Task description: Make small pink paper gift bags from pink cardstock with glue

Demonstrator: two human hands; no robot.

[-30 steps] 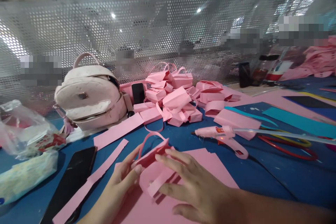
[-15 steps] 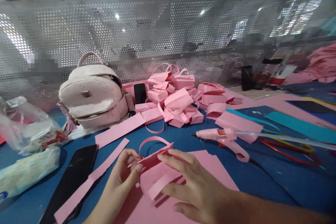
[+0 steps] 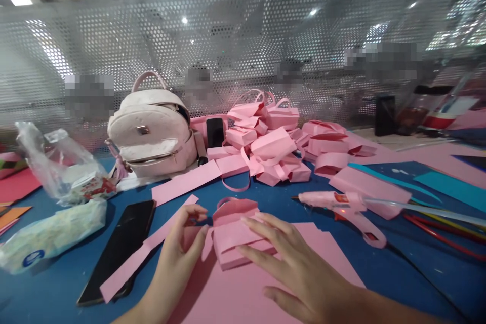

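A small pink paper bag (image 3: 232, 258) with a raised flap and a thin looped handle lies on pink paper sheets (image 3: 216, 299) in front of me. My right hand (image 3: 294, 258) rests over its right side, fingers spread, the fingertips on the front band. At the bag's left, my left hand (image 3: 176, 250) is apart from it, thumb and fingers curved with a gap between them and nothing held. A long pink paper strip (image 3: 123, 273) lies left of that hand, partly across a large black phone (image 3: 123, 235). To the right is a pink hot glue gun (image 3: 347, 205).
A heap of pink paper bags (image 3: 273, 144) stands at the back, beside a pale backpack (image 3: 152, 129) and a small phone (image 3: 215, 132). A tissue pack (image 3: 56, 233) lies left. Coloured strips (image 3: 455, 185) and the gun's cord (image 3: 425, 281) lie right.
My left hand has let go of the paper bag and drawn slightly away. The bag's front band now lies flatter under my right hand. The view has turned left.
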